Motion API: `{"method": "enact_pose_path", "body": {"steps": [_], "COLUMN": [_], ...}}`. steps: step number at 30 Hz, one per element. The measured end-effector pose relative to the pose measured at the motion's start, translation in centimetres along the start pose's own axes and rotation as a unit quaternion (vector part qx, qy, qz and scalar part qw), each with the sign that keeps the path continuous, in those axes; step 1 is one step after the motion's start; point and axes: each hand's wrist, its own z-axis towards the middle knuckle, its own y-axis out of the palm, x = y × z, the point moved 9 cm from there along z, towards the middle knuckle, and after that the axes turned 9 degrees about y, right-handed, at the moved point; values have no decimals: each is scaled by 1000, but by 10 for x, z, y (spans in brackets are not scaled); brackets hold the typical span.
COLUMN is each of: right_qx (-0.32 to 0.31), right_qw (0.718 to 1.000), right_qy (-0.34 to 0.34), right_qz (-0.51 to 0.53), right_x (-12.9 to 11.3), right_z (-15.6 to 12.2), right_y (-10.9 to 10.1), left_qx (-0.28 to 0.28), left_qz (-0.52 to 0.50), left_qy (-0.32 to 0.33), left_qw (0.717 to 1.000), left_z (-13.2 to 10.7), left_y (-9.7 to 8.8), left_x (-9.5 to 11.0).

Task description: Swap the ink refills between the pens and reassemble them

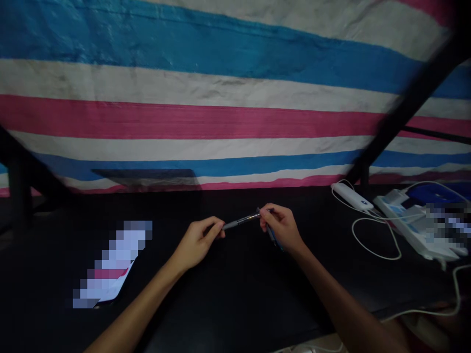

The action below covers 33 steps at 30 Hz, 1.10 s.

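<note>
**A:** Where is the pen?

**B:** The grey pen (241, 221) is held just above the black table (235, 299). It lies nearly level, with its right end a little higher.

**A:** How do the hands hold it?

**B:** The left hand (200, 241) is at the left end of the pen, with thumb and fingers pinched together on the tip. The right hand (282, 228) is at the right end, and its fingers are closed around the pen there. Under the same right hand, just below the pen, I see a thin blue thing (273, 239). I cannot tell what it is.

**A:** What is around the pen?

**B:** Behind the pen hangs a striped sheet (221, 88) in blue, white and pink. To the right of the pen, well apart from it, a white power bank (351, 196) lies with a white cable (375, 245) looping beside it. Further to the right are some white and blue things, partly blurred. To the left of the pen, nearer to the person, a paper (110, 267) lies on the table, and it is blurred too.
</note>
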Motion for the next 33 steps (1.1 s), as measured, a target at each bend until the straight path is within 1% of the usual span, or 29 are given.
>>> {"method": "enact_pose_path", "body": {"steps": [2,3,4,6,8,11,13,14,15,17,19,21,23,25,27,29,31,33], "right_qx": [-2,0,5,18,38,68,74,77,82,90,79,40,6,-6,-16,-24,-35,-44], "right_qw": [1000,999,999,1000,999,995,989,987,986,987,984,969,935,900,878,872,871,871], "right_qy": [-29,-34,-34,-20,8,66,100,106,100,68,43,63,102,145,213,271,294,297], "right_qz": [-3,1,6,11,14,43,79,94,104,118,153,236,339,411,428,406,392,388], "right_x": [-7,-8,-6,0,9,25,34,35,34,27,20,18,16,13,12,11,7,3], "right_z": [-2,-2,-2,-2,0,1,1,1,1,0,0,2,6,12,19,25,31,36], "right_y": [1,0,0,-1,-2,-6,-6,-5,-5,-3,6,20,33,39,45,47,49,52], "left_qx": [-58,-76,-83,-64,-30,6,19,23,22,11,-16,-51,-75,-73,-55,-45,-38,-32], "left_qz": [-69,-93,-101,-66,15,127,165,174,177,167,146,129,123,124,132,150,169,179], "left_qy": [-45,-62,-71,-76,-57,13,58,72,81,87,92,102,112,110,93,78,74,72], "left_qw": [995,991,989,993,998,992,984,982,981,982,985,985,983,984,985,985,982,981], "left_z": [-2,-4,-5,-6,-6,-4,-3,-3,-3,-3,-4,-6,-8,-8,-7,-5,-4,-2], "left_y": [17,23,27,25,18,10,8,9,10,16,26,36,43,40,32,25,19,15], "left_x": [-9,-13,-15,-18,-16,0,11,15,17,19,22,25,27,24,16,8,2,-1]}}
